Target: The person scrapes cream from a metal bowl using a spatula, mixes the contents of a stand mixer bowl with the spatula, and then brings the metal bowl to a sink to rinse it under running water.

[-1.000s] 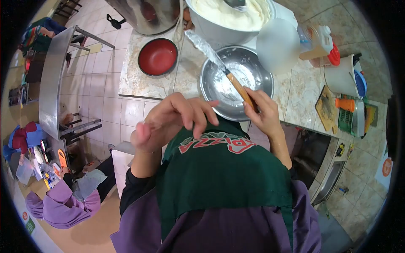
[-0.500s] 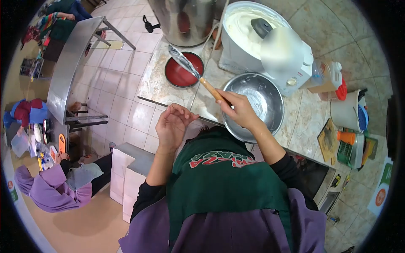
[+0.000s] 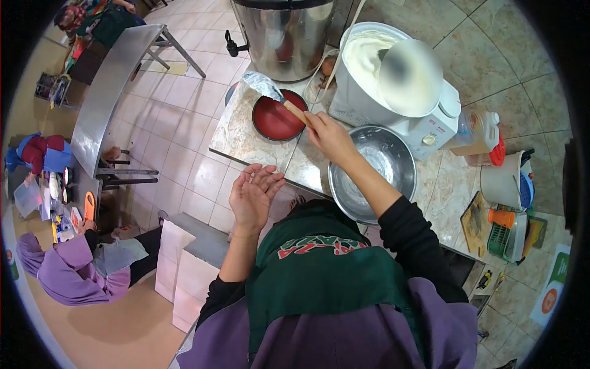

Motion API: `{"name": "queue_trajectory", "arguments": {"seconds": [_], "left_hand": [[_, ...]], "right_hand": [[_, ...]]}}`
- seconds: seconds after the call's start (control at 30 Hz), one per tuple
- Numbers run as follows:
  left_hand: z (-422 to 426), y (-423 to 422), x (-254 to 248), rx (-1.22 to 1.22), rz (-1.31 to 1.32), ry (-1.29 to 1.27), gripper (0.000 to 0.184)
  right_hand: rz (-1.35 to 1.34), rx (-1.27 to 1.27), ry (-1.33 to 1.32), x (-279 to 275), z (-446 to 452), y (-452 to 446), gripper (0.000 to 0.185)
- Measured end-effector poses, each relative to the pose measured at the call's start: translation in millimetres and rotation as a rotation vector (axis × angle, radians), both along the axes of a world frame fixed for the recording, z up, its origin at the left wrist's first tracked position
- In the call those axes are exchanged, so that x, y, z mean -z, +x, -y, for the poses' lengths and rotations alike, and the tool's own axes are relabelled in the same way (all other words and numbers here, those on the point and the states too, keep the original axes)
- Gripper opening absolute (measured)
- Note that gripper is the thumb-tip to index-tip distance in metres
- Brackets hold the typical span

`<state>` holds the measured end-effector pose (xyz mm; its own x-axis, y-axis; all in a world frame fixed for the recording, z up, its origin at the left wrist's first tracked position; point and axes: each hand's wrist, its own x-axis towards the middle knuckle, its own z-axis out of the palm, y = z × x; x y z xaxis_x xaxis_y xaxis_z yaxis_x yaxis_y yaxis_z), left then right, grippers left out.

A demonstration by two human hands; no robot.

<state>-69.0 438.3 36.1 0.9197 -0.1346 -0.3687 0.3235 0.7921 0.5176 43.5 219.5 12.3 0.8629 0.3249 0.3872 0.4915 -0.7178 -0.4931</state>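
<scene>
My right hand [image 3: 332,138] grips the wooden handle of a spatula [image 3: 297,113]. Its blade, smeared with white cream, reaches over the back left rim of the red bowl [image 3: 276,118]. Palm up and empty, my left hand [image 3: 252,197] hangs in front of the counter edge with its fingers apart and slightly curled. Right of my right hand stands a steel bowl [image 3: 399,161] with white smears inside. Behind it, a white mixer [image 3: 430,132] holds a large bowl of white cream [image 3: 362,55]; a blurred round patch hides part of it.
A steel urn [image 3: 283,43] with a black tap stands at the back. At right are a jug [image 3: 476,129], a white bucket [image 3: 499,184], a cutting board [image 3: 475,222] and a green basket [image 3: 501,238]. Two people are near the metal table [image 3: 110,98] at left, another sits below.
The spatula and my right hand have moved left, from over the steel bowl to the red bowl. My left hand has lowered and turned palm up. The view has shifted.
</scene>
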Motion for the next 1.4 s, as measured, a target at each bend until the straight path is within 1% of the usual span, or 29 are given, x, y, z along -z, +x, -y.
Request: {"name": "queue_trajectory", "arguments": {"seconds": [0.07, 0.17, 0.4, 0.8, 0.87, 1.0, 1.07, 1.2, 1.27, 1.3, 1.37, 1.4], "left_hand": [[0, 0, 2, -0.002, -0.005, -0.024, 0.041], [1, -3, 4, 0.014, 0.000, -0.026, 0.041], [-1, -8, 6, -0.001, -0.051, -0.001, 0.040], [-3, -13, 5, -0.011, -0.072, -0.011, 0.038], [-3, -13, 6, -0.009, -0.075, -0.007, 0.038], [-2, -13, 5, -0.005, -0.063, 0.002, 0.038], [-2, -12, 5, -0.010, -0.072, 0.005, 0.038], [-1, -11, 7, -0.001, -0.084, 0.007, 0.038], [0, -9, 10, 0.026, -0.049, 0.042, 0.040], [3, -10, 13, 0.052, -0.065, 0.029, 0.040], [9, -4, 18, 0.108, -0.075, 0.176, 0.040], [14, -1, 20, 0.179, -0.078, 0.234, 0.039]], "right_hand": [[0.001, 0.001, -0.080, 4, -6, 9, 0.036], [0.012, -0.008, -0.111, 14, -12, 20, 0.036], [0.023, -0.007, -0.099, 22, -21, 35, 0.035], [0.072, 0.024, -0.161, 31, -28, 44, 0.032], [0.057, 0.021, -0.238, 33, -28, 45, 0.033], [0.073, 0.032, -0.237, 33, -29, 40, 0.032], [0.050, 0.029, -0.268, 32, -28, 39, 0.038], [0.028, 0.068, -0.259, 22, -27, 33, 0.045], [0.143, 0.085, -0.211, 12, -22, 26, 0.047], [0.124, 0.108, -0.228, 1, -17, 15, 0.047], [0.091, 0.109, -0.127, -20, -9, -11, 0.047], [0.137, 0.114, -0.045, -21, -2, -25, 0.044]]}}
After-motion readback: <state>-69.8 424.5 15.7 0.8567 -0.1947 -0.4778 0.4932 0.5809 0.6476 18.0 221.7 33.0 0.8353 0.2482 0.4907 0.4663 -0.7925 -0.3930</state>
